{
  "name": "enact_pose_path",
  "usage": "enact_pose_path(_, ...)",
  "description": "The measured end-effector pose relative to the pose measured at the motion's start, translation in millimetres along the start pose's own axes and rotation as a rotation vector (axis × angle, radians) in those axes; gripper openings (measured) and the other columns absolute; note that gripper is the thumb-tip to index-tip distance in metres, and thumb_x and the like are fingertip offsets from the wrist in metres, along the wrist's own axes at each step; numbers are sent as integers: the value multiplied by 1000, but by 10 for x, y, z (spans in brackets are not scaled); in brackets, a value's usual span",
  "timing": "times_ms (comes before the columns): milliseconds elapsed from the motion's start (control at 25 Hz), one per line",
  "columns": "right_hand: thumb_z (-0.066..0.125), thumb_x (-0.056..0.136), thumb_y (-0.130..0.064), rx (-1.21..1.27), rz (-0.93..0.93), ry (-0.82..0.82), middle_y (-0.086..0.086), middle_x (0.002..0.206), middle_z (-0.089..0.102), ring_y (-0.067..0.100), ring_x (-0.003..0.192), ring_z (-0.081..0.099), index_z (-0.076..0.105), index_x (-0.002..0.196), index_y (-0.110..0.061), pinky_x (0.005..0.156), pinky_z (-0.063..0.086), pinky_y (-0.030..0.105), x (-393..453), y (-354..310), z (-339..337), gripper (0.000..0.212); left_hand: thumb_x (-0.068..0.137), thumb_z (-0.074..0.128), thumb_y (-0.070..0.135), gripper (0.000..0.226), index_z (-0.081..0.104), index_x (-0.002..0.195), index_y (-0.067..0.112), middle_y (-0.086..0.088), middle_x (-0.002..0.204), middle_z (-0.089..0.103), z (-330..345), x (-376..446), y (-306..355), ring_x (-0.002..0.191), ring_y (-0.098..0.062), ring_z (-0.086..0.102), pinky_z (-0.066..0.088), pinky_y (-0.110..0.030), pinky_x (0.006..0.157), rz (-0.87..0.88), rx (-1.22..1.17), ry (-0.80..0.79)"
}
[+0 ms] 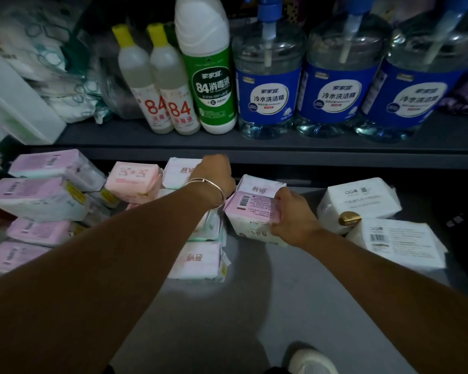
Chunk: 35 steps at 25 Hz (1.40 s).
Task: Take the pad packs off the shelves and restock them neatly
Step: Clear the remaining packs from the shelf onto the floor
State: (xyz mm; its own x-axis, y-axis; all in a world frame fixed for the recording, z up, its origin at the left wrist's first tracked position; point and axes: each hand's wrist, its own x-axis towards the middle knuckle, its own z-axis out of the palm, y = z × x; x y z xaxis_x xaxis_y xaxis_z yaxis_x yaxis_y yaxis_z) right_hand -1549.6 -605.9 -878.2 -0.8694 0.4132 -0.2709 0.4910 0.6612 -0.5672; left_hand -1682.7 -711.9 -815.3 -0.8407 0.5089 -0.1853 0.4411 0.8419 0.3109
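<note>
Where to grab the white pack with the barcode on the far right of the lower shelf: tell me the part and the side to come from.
Take the white pack with the barcode by its two long edges, coming from above and the front. It lies flat with its broad face up and its near edge free. A second white pack and a gold-capped item crowd its back left corner, so I would avoid that side.

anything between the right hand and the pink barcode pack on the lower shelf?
No. The right hand already grips the pink barcode pack at its right end, nothing between them. The left hand reaches further back to a white pack under the upper shelf's edge.
</note>
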Motion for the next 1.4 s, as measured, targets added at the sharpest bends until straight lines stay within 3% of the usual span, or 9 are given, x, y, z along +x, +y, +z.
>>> enact_pose_path(160, 69, 79, -12, -152, 63, -14, 11, 141, 34, 29, 129, 32, 33, 136, -11, 105, 35, 34, 71, -42, 287, 68, 81, 50, -2, 25, 61, 103, 5, -15, 114, 60, 48, -14, -59, 104, -32, 57, 47, -33, 88, 91, -25, 8)
enact_pose_path(360, 61, 84, -8, -212, 40, -31, 11, 140, 36, 28, 128, 35, 33, 139, -11, 103, 37, 34, 41, -143, 226, 62, 80, 52, -4, 34, 57, 112, 5, -15, 119, 53, 21, -62, -76, 109, -31, 53, 44, -35, 95, 204, 34, -56)
enact_pose_path(560, 60, 86, -9, -271, -161, 61, 11, 134, 46, 28, 124, 43, 42, 137, -12, 100, 41, 33, -114, -502, -717, 54, 79, 57, 2, 44, 50, 123, 7, -16, 126, 47, -553, -277, 229, 117, -34, 48, 43, -42, 99, 224, 190, -64)
enact_pose_path(800, 56, 83, 2, -329, -317, 278, 12, 126, 53, 31, 120, 48, 55, 124, -9, 95, 46, 39, -474, -1257, -2023, 42, 81, 57, 12, 45, 49, 126, 10, -14, 128, 47, -1715, -552, 739, 120, -34, 47, 43, -41, 99, 278, 319, 132)
enact_pose_path(920, 53, 84, 0, -361, -368, 378, 12, 129, 54, 30, 120, 49, 53, 129, -11, 97, 44, 37, -562, -1694, -2530, 46, 84, 56, 15, 42, 48, 125, 14, -10, 128, 45, -2287, -610, 830, 120, -31, 45, 41, -39, 99, 310, 315, 228)
enact_pose_path(1200, 56, 89, -7, -378, -330, 500, 14, 131, 52, 30, 120, 48, 52, 130, -10, 97, 45, 39, -500, -2517, -3133, 41, 84, 56, 14, 31, 55, 115, 13, -10, 119, 49, -3317, -420, 610, 114, -29, 49, 41, -38, 98, 391, 143, 414)
enact_pose_path(1400, 59, 89, -13, -329, -278, 559, 14, 132, 52, 28, 120, 49, 52, 129, -5, 96, 45, 35, -253, -2758, -3259, 41, 88, 56, 21, 33, 53, 120, 14, -8, 125, 47, -3604, -68, 503, 117, -27, 47, 40, -41, 100, 405, 117, 447)
